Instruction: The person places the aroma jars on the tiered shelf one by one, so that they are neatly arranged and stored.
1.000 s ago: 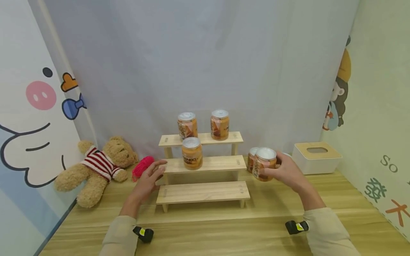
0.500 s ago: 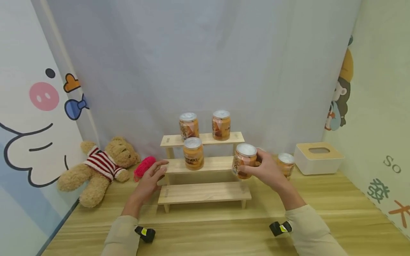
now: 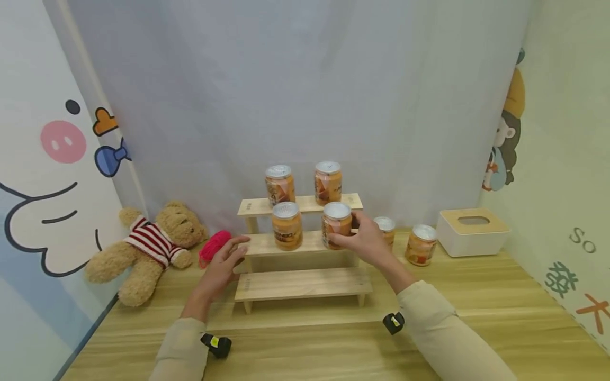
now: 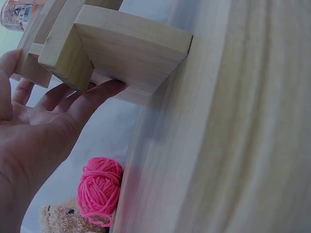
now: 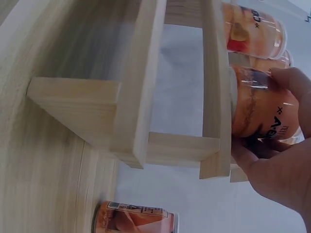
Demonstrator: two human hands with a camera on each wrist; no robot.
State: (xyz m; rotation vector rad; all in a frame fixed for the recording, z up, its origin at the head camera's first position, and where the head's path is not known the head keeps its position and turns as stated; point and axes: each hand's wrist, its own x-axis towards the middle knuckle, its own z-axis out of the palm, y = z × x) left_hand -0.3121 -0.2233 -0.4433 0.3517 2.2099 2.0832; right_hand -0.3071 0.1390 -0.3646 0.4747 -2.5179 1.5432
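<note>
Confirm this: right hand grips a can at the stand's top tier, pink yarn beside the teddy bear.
Not quite: the head view shows the right hand gripping a can at the middle tier of the wooden stand, not the top one. The pink yarn does lie beside the teddy bear.

A gray cloth [image 3: 305, 95] hangs at the back. The left wall [image 3: 24, 63] has a cartoon animal [image 3: 47, 177] (its nose [image 3: 63, 142] is pink), the right wall [image 3: 567, 116] is pale green, and the table [image 3: 305, 349] looks like stripy wood.
</note>
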